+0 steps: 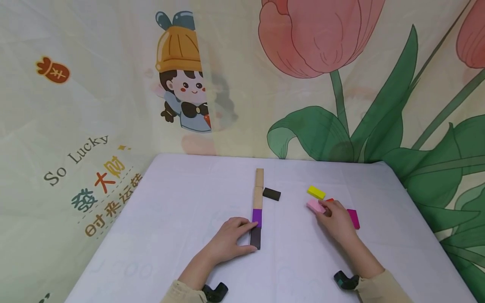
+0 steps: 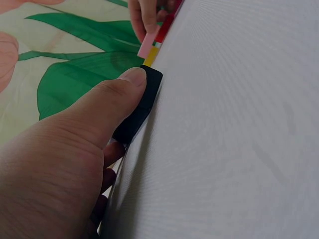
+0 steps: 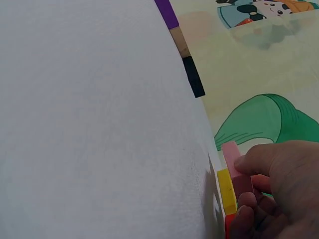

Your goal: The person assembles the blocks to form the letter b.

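Note:
A straight row of blocks lies mid-table: two wooden blocks, a purple block and a black block at the near end. My left hand holds that black block, thumb on its near end and forefinger by the purple one. My right hand pinches a pink block lying on the table; in the right wrist view the pink block sits under my fingertips. A yellow block lies just beyond it.
A loose black block lies right of the wooden ones. A magenta block sits right of my right hand, and a red block peeks out behind it. A printed cloth backdrop rises behind the white-covered table.

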